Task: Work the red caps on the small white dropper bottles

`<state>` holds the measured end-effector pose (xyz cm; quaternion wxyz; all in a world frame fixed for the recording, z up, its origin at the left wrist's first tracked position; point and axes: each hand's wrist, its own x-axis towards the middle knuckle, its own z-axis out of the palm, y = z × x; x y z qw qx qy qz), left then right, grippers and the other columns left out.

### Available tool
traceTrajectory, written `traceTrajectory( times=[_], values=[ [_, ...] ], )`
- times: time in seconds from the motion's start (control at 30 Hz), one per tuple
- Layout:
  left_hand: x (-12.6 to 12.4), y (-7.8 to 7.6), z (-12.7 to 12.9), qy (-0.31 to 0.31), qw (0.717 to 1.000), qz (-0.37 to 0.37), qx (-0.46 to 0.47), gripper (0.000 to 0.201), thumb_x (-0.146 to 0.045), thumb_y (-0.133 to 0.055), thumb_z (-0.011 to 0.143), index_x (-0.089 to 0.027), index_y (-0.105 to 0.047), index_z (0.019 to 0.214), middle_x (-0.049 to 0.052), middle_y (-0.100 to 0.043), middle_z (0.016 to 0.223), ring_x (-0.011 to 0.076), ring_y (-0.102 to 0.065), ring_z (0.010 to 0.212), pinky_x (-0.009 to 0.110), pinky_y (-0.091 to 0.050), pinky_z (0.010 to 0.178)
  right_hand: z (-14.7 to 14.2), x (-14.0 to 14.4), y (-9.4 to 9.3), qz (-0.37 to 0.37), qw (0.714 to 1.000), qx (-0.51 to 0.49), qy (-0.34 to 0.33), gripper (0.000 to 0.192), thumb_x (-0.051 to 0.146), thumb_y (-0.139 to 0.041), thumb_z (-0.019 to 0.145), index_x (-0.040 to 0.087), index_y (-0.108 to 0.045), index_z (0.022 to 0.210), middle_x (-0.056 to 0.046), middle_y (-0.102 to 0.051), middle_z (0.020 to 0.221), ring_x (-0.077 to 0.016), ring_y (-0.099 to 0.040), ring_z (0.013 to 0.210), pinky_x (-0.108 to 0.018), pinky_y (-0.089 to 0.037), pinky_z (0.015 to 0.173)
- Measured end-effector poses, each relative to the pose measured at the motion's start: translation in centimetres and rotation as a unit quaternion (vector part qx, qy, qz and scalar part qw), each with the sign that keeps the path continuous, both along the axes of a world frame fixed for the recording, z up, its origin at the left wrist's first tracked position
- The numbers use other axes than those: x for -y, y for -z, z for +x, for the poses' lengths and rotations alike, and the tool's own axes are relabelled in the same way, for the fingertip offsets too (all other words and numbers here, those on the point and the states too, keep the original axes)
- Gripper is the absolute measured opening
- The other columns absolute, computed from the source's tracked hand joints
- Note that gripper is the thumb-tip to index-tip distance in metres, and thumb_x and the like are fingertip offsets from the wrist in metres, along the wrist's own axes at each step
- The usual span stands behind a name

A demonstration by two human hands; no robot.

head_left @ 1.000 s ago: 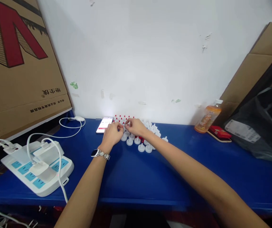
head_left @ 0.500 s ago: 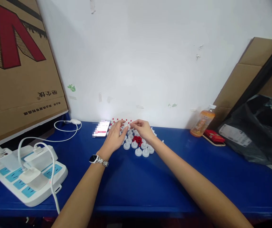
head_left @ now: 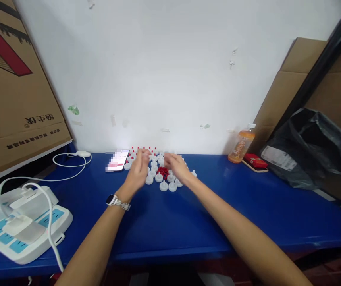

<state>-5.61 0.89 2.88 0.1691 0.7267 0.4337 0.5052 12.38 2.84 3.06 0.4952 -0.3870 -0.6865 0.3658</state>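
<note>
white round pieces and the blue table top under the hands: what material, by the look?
White round pieces: probably moulded plastic, matte, uniform in shape with a small nub on top. Blue table top: smooth, slightly glossy, with soft reflections; painted or laminated, the base material cannot be told.

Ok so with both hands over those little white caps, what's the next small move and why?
Probably lower the right hand onto the pile of red bits and pinch one. Both hands are raised and blurred, the left hand just beside the white caps, and many caps nearest the edge show no red tip.

Glossy blue table; seemingly plastic white caps.
</note>
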Motion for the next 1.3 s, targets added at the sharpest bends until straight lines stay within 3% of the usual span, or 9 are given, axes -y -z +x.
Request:
traceTrajectory(
  times=[0.1,0.27,0.37,0.47,0.67,0.83,0.97,1.13,1.3],
  values=[
    [-0.7,-0.3,-1.2,-0.042,0.998,-0.003,0.036,0.035,-0.046,-0.021,0.103,-0.023,-0.047,0.11,0.003,-0.059,0.095,0.0159,-0.057,0.086,0.029,-0.046,0.078,1.5,-0.5,0.0,0.015,0.996,0.057,0.073,0.045,0.049,-0.039,0.094,0.021,-0.037,0.058,0.005,-0.035,0.052,-0.0105,-0.033,0.049,-0.025,-0.028,0.052],
    [-1.4,0.2,-1.5,0.003,0.996,-0.003,-0.085,0.031,-0.041,-0.042,0.097,-0.021,-0.056,0.116,0.006,-0.062,0.113,0.0192,-0.058,0.097,0.031,-0.047,0.082,1.9,0.0,0.4,0.079,0.946,0.293,0.115,0.024,0.038,-0.064,0.08,0.02,-0.059,0.067,0.004,-0.053,0.058,-0.0118,-0.047,0.058,-0.026,-0.034,0.066],
    [-1.5,0.5,-1.3,0.023,0.994,-0.011,-0.107,0.031,-0.039,-0.055,0.091,-0.021,-0.058,0.116,0.007,-0.064,0.117,0.0191,-0.06,0.094,0.031,-0.048,0.079,1.0,0.2,0.2,0.071,0.959,0.246,0.122,0.019,0.039,-0.064,0.081,0.021,-0.065,0.084,0.004,-0.059,0.064,-0.0131,-0.053,0.062,-0.027,-0.039,0.069],
    [-1.4,0.4,-1.4,0.032,0.995,-0.014,-0.097,0.041,-0.036,-0.063,0.086,-0.022,-0.054,0.123,0.006,-0.067,0.114,0.02,-0.062,0.1,0.033,-0.049,0.084,-0.3,0.0,-0.1,0.052,0.991,0.119,0.028,0.027,0.044,-0.058,0.086,0.02,-0.064,0.098,0.001,-0.065,0.073,-0.0139,-0.058,0.067,-0.026,-0.044,0.067],
    [-1.6,0.4,-2.2,0.012,0.998,0.001,-0.067,0.042,-0.037,-0.067,0.082,-0.022,-0.051,0.118,0.007,-0.066,0.116,0.0222,-0.063,0.108,0.035,-0.049,0.088,-2.8,-1.7,-0.2,0.021,0.999,0.0,-0.048,0.024,0.04,-0.061,0.084,0.016,-0.063,0.088,-0.002,-0.066,0.075,-0.0136,-0.061,0.068,-0.025,-0.048,0.064],
    [-2.8,1.4,-4.2,-0.118,0.983,-0.013,-0.139,0.022,-0.028,-0.06,0.082,-0.02,-0.057,0.102,0.008,-0.066,0.106,0.0226,-0.062,0.098,0.038,-0.049,0.086,-4.2,-4.9,-0.1,0.086,0.986,0.143,0.03,0.011,0.02,-0.057,0.084,0.015,-0.066,0.084,-0.002,-0.068,0.075,-0.0129,-0.062,0.069,-0.024,-0.046,0.066],
    [-3.2,2.0,-5.1,-0.132,0.971,-0.063,-0.188,0.009,-0.022,-0.053,0.083,-0.02,-0.06,0.088,0.006,-0.069,0.09,0.0217,-0.064,0.086,0.034,-0.05,0.075,-5.3,-7.1,0.7,0.108,0.946,0.303,0.042,0.014,0.014,-0.055,0.082,0.016,-0.069,0.081,-0.004,-0.072,0.079,-0.0144,-0.063,0.073,-0.024,-0.045,0.07],
    [-3.1,2.4,-5.6,-0.165,0.964,-0.111,-0.179,0.009,-0.019,-0.053,0.083,-0.021,-0.06,0.089,0.006,-0.07,0.084,0.0202,-0.065,0.077,0.03,-0.048,0.066,-6.1,-7.6,1.0,0.118,0.907,0.402,0.035,0.014,0.02,-0.059,0.082,0.018,-0.072,0.089,-0.005,-0.073,0.083,-0.0179,-0.064,0.079,-0.027,-0.043,0.075],
    [-3.1,2.9,-6.1,-0.197,0.953,-0.138,-0.184,0.012,-0.017,-0.053,0.083,-0.02,-0.06,0.092,0.009,-0.069,0.09,0.0234,-0.065,0.08,0.033,-0.048,0.07,-7.6,-7.4,0.4,0.138,0.902,0.407,0.049,0.024,0.039,-0.062,0.085,0.02,-0.07,0.097,-0.003,-0.072,0.083,-0.0197,-0.063,0.081,-0.033,-0.041,0.083]
  ],
)
